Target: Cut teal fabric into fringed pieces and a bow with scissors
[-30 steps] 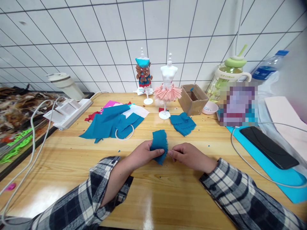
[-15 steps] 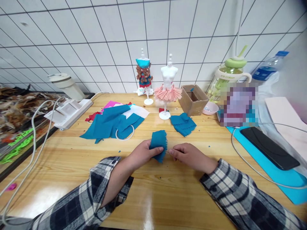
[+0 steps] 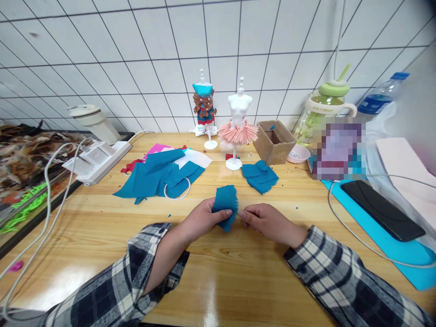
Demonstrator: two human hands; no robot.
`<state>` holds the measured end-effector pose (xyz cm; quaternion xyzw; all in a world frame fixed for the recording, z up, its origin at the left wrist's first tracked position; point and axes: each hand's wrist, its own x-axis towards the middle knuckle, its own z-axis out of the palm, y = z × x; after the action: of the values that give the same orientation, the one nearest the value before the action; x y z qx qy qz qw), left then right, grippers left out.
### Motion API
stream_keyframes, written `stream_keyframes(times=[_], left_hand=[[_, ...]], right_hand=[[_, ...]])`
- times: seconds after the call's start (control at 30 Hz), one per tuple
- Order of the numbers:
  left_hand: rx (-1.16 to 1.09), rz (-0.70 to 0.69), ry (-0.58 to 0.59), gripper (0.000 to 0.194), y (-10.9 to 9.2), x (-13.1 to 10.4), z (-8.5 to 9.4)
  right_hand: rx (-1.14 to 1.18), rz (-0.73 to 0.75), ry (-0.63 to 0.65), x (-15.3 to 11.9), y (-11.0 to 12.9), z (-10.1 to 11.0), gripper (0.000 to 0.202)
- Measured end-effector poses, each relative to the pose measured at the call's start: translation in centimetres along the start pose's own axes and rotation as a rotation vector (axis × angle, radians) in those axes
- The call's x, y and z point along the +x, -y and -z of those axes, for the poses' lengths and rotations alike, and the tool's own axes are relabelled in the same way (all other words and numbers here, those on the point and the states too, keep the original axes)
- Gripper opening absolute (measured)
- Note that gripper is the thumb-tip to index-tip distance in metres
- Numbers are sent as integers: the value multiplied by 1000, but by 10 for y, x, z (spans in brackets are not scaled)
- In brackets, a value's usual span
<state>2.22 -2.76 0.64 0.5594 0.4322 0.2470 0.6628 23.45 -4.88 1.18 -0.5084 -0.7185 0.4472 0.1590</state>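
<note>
While a heap of teal cloth scraps (image 3: 153, 170) lies beyond and left of your left hand (image 3: 201, 220), that hand pinches a small, saw-edged teal fabric piece (image 3: 225, 199). Just right of the piece, your right hand (image 3: 265, 221) presses thumb and forefinger together; whether they grip something thin cannot be told. Right of that hand lies a flat black smartphone (image 3: 383, 210).

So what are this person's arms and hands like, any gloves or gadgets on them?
The left hand and right hand show no gloves or gadgets. The left sleeve and right sleeve are plaid, dark navy or black with white and grey. The left cuff hangs open.
</note>
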Motion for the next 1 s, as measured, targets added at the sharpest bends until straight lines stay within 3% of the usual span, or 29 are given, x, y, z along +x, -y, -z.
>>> stream_keyframes(times=[1.0], left_hand=[[78,-2,-11,29,0,0,0]], right_hand=[[-39,-13,8,1,-1,0,47]])
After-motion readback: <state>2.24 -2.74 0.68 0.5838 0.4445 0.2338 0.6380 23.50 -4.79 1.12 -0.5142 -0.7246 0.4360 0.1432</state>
